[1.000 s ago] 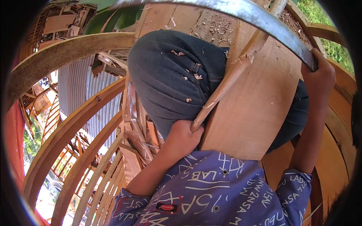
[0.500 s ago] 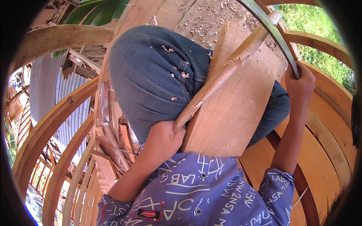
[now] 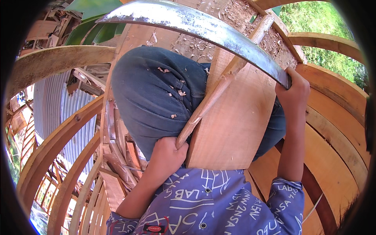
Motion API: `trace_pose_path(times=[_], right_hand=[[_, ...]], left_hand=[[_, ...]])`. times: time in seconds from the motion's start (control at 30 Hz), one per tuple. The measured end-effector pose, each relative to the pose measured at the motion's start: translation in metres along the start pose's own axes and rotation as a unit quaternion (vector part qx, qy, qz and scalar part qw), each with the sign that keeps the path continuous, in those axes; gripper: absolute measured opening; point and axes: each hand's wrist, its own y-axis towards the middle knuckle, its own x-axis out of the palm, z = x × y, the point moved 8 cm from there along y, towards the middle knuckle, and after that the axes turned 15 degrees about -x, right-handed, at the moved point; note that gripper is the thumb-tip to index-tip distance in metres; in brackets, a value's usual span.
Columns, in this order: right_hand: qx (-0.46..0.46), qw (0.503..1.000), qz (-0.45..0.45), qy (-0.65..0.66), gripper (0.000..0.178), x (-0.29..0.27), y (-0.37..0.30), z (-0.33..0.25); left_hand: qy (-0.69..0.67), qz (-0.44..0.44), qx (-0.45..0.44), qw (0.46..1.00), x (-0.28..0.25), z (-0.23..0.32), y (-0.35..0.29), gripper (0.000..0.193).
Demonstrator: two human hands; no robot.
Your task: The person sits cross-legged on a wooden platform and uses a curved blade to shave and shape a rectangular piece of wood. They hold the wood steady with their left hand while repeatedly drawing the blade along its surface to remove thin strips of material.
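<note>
My left hand (image 3: 167, 156) is wrapped round the near end of a long wooden stick (image 3: 213, 94). The stick slants up to the right across a thick, smooth wooden board (image 3: 235, 129), its far end past the board. At the right, my right hand (image 3: 294, 92) is closed on the handle end of a machete (image 3: 203, 26); its grip is hidden by the fingers. The long curved blade reaches leftward over the far part of the stick, its tip near the green leaf. Whether the blade touches the stick I cannot tell. Wood chips lie on my jeans leg (image 3: 156, 94).
Curved wooden ribs (image 3: 62, 58) and plank walls (image 3: 329, 156) rise on both sides. Shavings (image 3: 196, 47) litter the floorboards ahead. Wood offcuts (image 3: 117, 168) lie to my left, beyond them a corrugated metal sheet (image 3: 51, 105). A green leaf (image 3: 94, 33) hangs at the far left.
My right hand has moved left and slightly lower, and the machete blade has swung from steeply upright to lying leftward across the view. My left hand still grips the stick.
</note>
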Motion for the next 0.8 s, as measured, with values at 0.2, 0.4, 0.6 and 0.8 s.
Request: trace_pose_path(times=[0.2,0.4,0.6,0.8], right_hand=[[-0.001,0.998,-0.036,0.052,0.017,0.0,-0.008,-0.036],[0.043,0.999,0.002,-0.001,0.017,-0.015,-0.011,-0.011],[0.031,0.999,-0.016,0.005,0.016,0.002,-0.016,-0.028],[0.015,0.996,-0.082,0.037,0.009,-0.008,-0.014,-0.063]], left_hand=[[-0.018,0.011,-0.005,1.0,-0.002,-0.013,0.004,0.027],[-0.019,0.013,0.001,1.0,-0.013,-0.018,-0.002,0.026],[-0.032,0.021,0.006,0.999,-0.006,-0.023,0.008,0.026],[0.024,0.032,-0.024,0.999,-0.012,-0.02,-0.001,0.027]])
